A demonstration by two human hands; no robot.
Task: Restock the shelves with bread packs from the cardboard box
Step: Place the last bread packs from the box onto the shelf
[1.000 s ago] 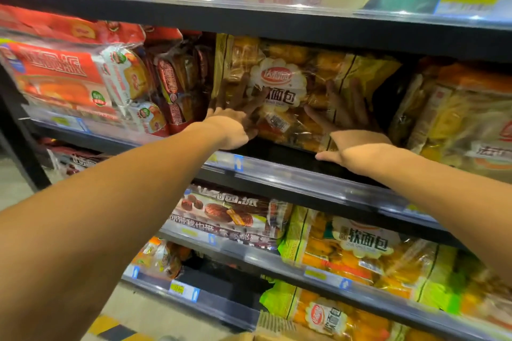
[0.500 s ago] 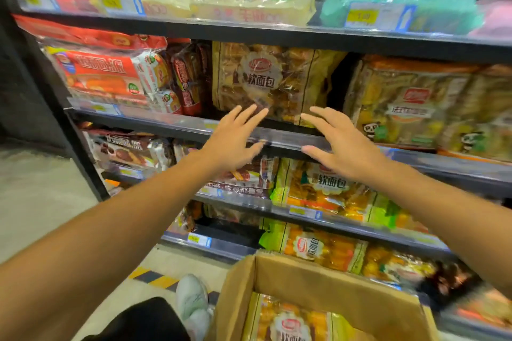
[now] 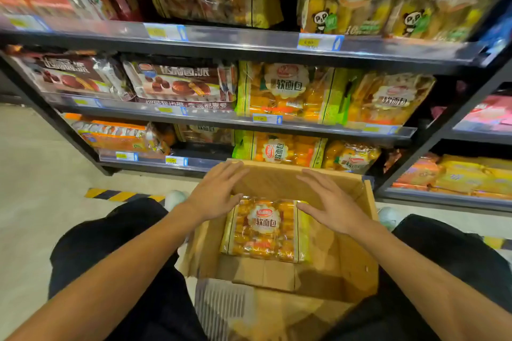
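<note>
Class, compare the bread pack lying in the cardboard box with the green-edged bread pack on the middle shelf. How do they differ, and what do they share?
The bread pack in the box lies flat on the bottom of the cardboard box; the shelf pack stands on edge, facing out. The box pack has yellowish side strips; the shelf pack's strips are bright green. Both are clear bags of golden buns with the same white scalloped label and red logo.

A pale, smooth floor [image 3: 33, 174] runs under dark metal shelving [image 3: 249, 50] whose front rails carry small yellow price tags [image 3: 309, 42]. A yellow-and-black striped strip [image 3: 122, 195] (hazard tape, by the look of it) lies on the floor beside the lowest shelf's front edge. The light is warm and even.
</note>
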